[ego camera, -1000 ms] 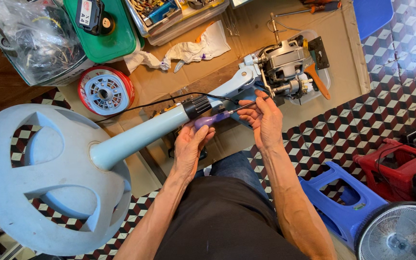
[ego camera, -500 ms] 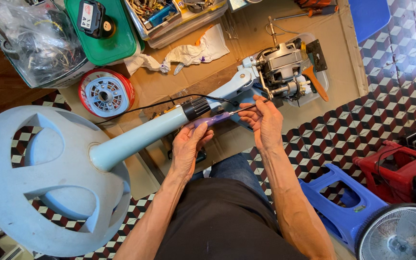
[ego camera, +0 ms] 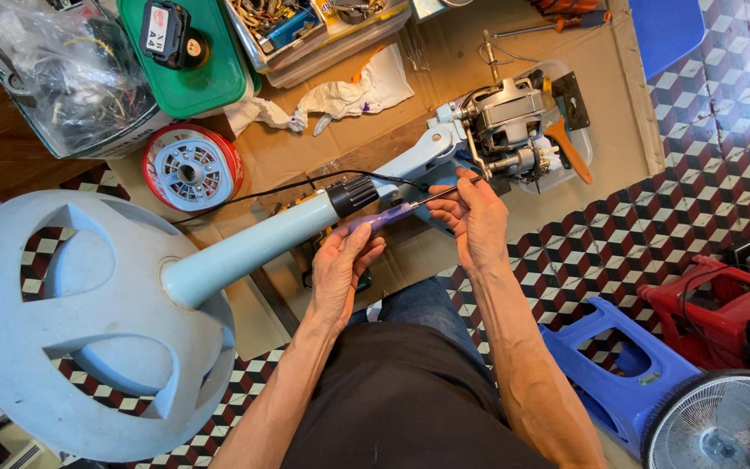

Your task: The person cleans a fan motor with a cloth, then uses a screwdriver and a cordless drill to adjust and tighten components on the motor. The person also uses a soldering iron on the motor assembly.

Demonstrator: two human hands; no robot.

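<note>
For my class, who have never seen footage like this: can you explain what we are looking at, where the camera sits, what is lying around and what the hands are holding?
The camera sits on a person's head and looks down, so you see their own two arms from above. There is no machine doing the work, only bare hands. Across the lap lies a pale blue pedestal fan stand with its round base to the left and the bare motor at the far end. The left hand grips a screwdriver with a purple handle; the right hand steadies its metal shaft near the motor. On the cardboard beyond are a red wire reel, a white rag and a green case. A blue stool stands to the right.
</note>
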